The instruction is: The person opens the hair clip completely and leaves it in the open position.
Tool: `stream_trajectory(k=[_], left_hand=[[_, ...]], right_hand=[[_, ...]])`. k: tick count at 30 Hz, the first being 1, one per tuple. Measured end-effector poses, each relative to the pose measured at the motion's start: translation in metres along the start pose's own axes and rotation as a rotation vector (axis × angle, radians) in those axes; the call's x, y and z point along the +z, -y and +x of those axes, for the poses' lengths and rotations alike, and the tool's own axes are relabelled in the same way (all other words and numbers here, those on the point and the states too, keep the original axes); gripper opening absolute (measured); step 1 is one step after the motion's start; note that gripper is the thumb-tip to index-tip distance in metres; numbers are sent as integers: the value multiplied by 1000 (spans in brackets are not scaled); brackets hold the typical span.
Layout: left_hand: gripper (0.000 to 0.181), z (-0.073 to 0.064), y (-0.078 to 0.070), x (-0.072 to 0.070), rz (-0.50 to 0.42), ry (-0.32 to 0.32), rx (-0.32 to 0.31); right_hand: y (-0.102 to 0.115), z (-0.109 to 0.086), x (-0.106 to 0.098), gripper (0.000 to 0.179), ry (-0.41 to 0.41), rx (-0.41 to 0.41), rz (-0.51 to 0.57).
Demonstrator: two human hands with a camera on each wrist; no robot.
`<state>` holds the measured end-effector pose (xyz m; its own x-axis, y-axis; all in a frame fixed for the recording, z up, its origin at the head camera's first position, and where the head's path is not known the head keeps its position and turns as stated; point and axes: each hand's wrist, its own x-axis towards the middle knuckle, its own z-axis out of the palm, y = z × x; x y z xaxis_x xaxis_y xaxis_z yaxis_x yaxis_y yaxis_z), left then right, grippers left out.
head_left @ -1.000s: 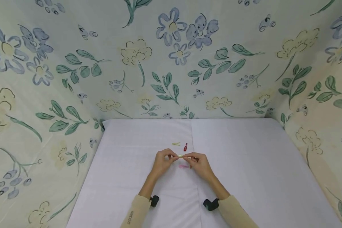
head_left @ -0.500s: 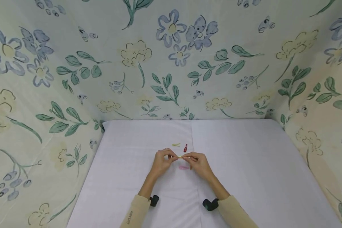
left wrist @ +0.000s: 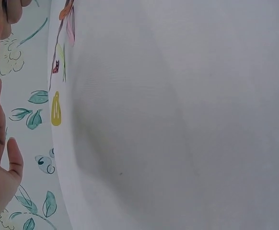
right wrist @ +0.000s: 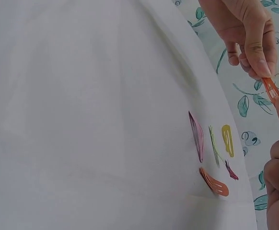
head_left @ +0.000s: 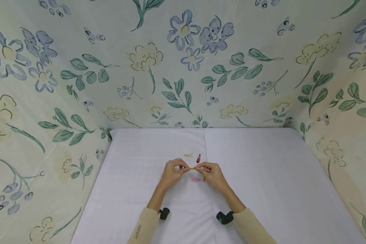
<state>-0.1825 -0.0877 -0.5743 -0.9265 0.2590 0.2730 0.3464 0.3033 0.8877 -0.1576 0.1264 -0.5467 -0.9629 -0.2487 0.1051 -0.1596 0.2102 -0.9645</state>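
Between the fingertips of both hands I hold an orange snap hair clip (right wrist: 272, 89) above the table. My left hand (head_left: 172, 174) pinches one end with thumb and fingers. The other end is pinched by my right hand (head_left: 213, 174). On the cloth around and below the hands lie a pink hair clip (head_left: 196, 179), a red hair clip (head_left: 198, 158) and a yellow hair clip (right wrist: 227, 140). A green hair clip (right wrist: 215, 146) and a second orange hair clip (right wrist: 214, 183) show best in the right wrist view. Fingertips cover parts of the held clip.
A white cloth (head_left: 134, 145) covers the wide table, with a fold line running through its middle. Floral fabric (head_left: 177, 51) hangs behind the table and along both sides. Dark wrist cameras (head_left: 225, 218) sit at the beige sleeves (head_left: 251, 227).
Both hands stay nearly in place, gripping the orange hair clip. The hair clips on the cloth have not moved.
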Motion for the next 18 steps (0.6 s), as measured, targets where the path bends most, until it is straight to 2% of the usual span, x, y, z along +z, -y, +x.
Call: stream_trajectory(k=[6,13,18], left_hand=[[7,0,0,-2,-15,13,-12],[5,3,2,-4,-56,14,-25],[6,3,3,-4,-56,16,-21]], right_hand=[[0,2,-1,14,27,17,15],[-31,11,3,13,4,-8,-3],[-35,13,3,13,-3,4,-20]])
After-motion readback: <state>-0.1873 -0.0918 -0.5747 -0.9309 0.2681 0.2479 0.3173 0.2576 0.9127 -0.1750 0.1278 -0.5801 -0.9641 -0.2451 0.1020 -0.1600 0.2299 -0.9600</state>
